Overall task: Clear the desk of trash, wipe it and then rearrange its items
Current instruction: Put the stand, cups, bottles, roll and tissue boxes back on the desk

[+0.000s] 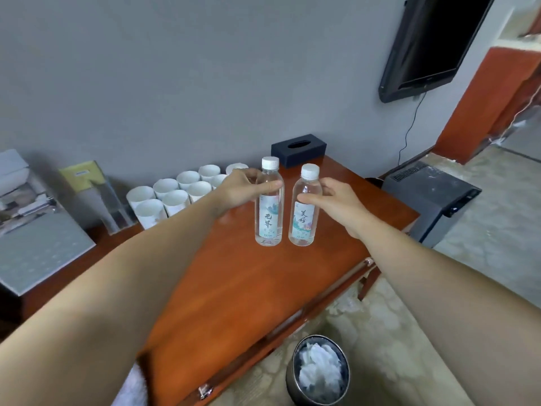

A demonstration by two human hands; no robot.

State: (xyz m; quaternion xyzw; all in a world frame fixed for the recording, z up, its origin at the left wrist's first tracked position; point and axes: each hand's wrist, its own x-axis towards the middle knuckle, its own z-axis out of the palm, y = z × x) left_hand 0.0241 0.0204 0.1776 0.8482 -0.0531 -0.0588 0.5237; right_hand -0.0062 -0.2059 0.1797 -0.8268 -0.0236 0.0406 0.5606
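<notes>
Side by side, two water bottles stand upright on the wooden desk (248, 288): the left hand (237, 189) is curled around the left bottle (268, 203), the right hand (333, 200) around the right bottle (304, 206). Behind the left forearm, a cluster of white paper cups (172, 194) is partly hidden. Below the desk, a bin (319, 373) holds crumpled white paper.

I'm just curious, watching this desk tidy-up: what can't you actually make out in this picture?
- Head view: the back cups in the row are partly hidden by the left hand.
- The bottle labels carry small print too fine to read.
- The items stacked on the left are blurred and cut by the frame edge.
- The bin is cropped at the bottom edge.
</notes>
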